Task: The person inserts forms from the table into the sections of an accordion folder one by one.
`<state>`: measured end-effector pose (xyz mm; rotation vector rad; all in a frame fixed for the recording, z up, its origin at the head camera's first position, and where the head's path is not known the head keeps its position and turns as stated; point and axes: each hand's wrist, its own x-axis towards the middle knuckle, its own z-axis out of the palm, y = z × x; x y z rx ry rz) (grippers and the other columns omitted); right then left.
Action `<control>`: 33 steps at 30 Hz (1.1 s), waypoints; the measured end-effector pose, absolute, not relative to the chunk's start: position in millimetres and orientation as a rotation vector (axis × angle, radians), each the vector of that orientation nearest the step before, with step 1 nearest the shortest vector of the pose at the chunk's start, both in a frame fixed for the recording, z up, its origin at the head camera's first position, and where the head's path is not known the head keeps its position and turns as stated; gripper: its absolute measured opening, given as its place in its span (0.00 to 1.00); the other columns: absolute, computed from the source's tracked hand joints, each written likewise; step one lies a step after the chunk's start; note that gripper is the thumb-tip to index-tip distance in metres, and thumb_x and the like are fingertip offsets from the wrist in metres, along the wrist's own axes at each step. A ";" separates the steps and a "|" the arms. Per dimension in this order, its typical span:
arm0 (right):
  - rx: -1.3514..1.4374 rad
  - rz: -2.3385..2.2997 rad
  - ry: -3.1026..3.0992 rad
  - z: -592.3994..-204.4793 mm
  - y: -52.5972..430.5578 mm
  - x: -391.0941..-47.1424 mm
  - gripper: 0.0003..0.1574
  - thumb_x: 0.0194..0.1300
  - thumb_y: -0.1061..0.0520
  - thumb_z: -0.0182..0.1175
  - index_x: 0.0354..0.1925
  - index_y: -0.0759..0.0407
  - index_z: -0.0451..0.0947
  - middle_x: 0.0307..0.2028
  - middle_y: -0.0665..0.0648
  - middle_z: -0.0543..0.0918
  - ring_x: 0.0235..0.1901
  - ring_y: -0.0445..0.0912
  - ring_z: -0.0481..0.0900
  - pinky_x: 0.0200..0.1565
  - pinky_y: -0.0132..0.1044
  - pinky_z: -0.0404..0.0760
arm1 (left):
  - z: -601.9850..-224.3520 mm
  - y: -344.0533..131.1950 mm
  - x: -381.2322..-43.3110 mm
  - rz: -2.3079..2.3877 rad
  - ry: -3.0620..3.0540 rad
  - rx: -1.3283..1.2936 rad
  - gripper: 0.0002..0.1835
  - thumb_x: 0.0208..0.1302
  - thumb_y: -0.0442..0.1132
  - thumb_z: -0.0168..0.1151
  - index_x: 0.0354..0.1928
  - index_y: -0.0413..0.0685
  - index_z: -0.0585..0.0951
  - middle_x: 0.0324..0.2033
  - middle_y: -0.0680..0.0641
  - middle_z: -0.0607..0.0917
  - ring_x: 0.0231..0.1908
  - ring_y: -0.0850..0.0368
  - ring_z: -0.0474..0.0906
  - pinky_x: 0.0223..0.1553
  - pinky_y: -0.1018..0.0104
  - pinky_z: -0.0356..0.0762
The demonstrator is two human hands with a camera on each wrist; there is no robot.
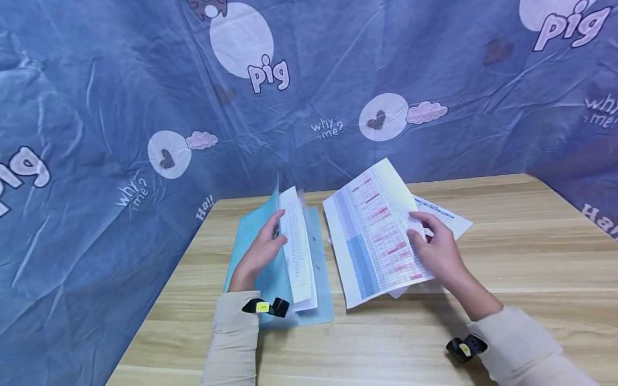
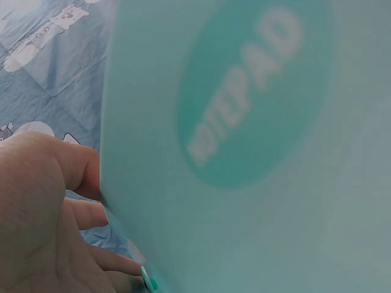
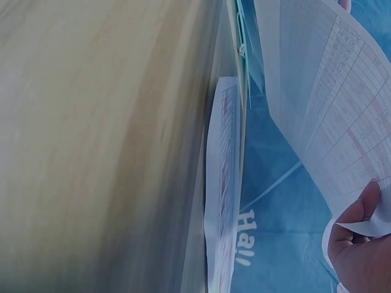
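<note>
A light blue folder [image 1: 314, 268] lies partly open on the table, its front cover [image 2: 275, 238] raised and marked "NOTEPAD" in the left wrist view. My left hand [image 1: 260, 251] grips the cover's edge, with printed papers [image 1: 295, 252] standing loosely inside, close to the thumb. To the right, my right hand [image 1: 438, 249] pinches a printed sheet [image 1: 372, 230] by its right edge between thumb and fingers. That sheet has blue and red table cells and is held tilted above the table. In the right wrist view it bends near the fingers [image 3: 366, 198].
Beneath the held sheet, more printed paper [image 1: 446, 214] lies on the wooden table [image 1: 531, 257], partly covered. A blue patterned cloth [image 1: 314, 96] hangs behind the table and along its left side.
</note>
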<state>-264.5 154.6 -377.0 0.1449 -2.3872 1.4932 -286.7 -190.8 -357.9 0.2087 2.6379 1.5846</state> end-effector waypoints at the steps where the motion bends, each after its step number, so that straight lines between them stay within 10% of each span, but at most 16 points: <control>1: 0.152 1.495 -2.387 -377.0 153.1 -265.0 0.26 0.65 0.64 0.53 0.61 0.65 0.68 0.52 0.69 0.74 0.36 0.40 0.75 0.33 0.20 0.74 | -358.2 -191.0 -287.0 1.586 2.636 0.207 0.34 0.67 0.34 0.44 0.74 0.57 0.50 0.73 0.50 0.50 0.73 0.48 0.44 0.67 0.42 0.48; 10: 0.178 1.520 -2.395 -377.8 138.8 -270.0 0.25 0.65 0.64 0.53 0.61 0.65 0.68 0.52 0.67 0.74 0.46 0.51 0.71 0.39 0.18 0.69 | -357.3 -191.8 -287.4 1.585 2.623 0.224 0.34 0.67 0.33 0.43 0.74 0.54 0.49 0.73 0.49 0.49 0.73 0.48 0.43 0.68 0.45 0.47; 33: 0.178 1.559 -2.401 -367.4 130.6 -270.3 0.26 0.66 0.63 0.53 0.62 0.63 0.67 0.52 0.67 0.73 0.31 0.44 0.76 0.29 0.27 0.77 | -355.0 -190.7 -287.1 1.597 2.622 0.229 0.33 0.68 0.33 0.42 0.74 0.53 0.50 0.73 0.49 0.51 0.73 0.49 0.44 0.68 0.46 0.47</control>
